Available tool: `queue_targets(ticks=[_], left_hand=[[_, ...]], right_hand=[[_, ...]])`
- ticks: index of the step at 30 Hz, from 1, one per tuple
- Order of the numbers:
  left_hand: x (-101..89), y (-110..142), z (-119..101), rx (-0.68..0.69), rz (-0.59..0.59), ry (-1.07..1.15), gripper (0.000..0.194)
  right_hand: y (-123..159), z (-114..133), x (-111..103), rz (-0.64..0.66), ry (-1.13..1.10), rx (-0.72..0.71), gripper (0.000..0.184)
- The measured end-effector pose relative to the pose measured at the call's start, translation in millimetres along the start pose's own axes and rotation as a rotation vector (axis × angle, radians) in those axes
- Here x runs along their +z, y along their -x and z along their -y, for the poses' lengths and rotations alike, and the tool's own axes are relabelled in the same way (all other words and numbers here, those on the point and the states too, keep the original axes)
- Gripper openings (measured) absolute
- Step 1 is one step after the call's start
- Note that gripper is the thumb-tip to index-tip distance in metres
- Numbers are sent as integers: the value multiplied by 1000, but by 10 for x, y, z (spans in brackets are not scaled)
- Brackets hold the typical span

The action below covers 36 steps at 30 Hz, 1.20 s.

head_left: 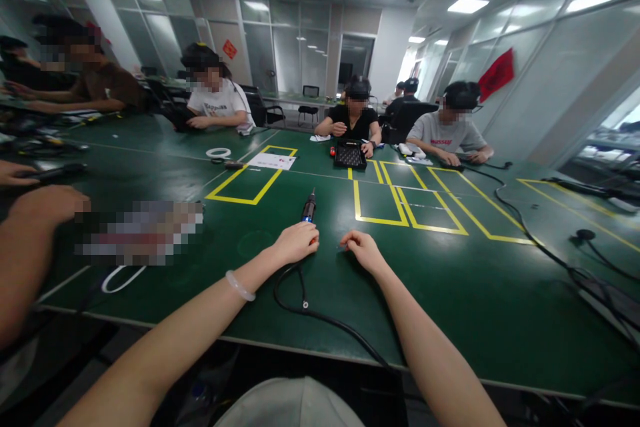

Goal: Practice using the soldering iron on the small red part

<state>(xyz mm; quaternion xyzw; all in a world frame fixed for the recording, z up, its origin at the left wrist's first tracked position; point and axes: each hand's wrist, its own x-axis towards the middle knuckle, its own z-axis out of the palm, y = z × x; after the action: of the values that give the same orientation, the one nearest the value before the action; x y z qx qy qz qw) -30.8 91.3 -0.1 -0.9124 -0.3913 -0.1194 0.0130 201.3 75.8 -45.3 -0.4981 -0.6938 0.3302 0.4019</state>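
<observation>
My left hand (pixel 296 242) is closed around the handle of a corded tool (pixel 309 207) that looks like an electric screwdriver, lying on the green table (pixel 450 280) with its tip pointing away from me. A clear bangle sits on that wrist. My right hand (pixel 363 248) rests on the table just right of the tool, fingers curled in a pinch; what they hold, if anything, is too small to see. The tool's black cable (pixel 320 317) loops back toward me over the table edge.
Yellow tape rectangles (pixel 253 181) mark the table ahead. A black tray (pixel 350 155) lies before a seated person opposite. Several other people sit around the table. Another person's arm (pixel 30 233) reaches in at left. Black cables (pixel 540 243) run along the right side.
</observation>
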Motion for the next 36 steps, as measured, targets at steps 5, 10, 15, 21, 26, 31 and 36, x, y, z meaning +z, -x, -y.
queue_targets(ticks=[5,10,15,21,26,31,36], left_hand=[[-136,293,421,-62,63,-22,23],[-277,601,893,-143,130,-44,26],[-384,879,1400,-184,189,-51,27],[-503,1109,1804,-159,208,-37,24],[-603,1184,1669,-305,14,-219,29],[-621,1176,1439,-380,-94,-309,20],[-715,1036,1248,-535,-123,-142,20]], right_hand=[[-8,-10,5,13,-8,-2,23],[-7,-18,22,18,-26,2,23],[0,-2,28,25,-24,6,24],[13,30,20,32,-18,9,23],[22,43,15,31,7,0,23],[28,51,12,34,13,-3,23],[32,49,20,35,15,-5,23]])
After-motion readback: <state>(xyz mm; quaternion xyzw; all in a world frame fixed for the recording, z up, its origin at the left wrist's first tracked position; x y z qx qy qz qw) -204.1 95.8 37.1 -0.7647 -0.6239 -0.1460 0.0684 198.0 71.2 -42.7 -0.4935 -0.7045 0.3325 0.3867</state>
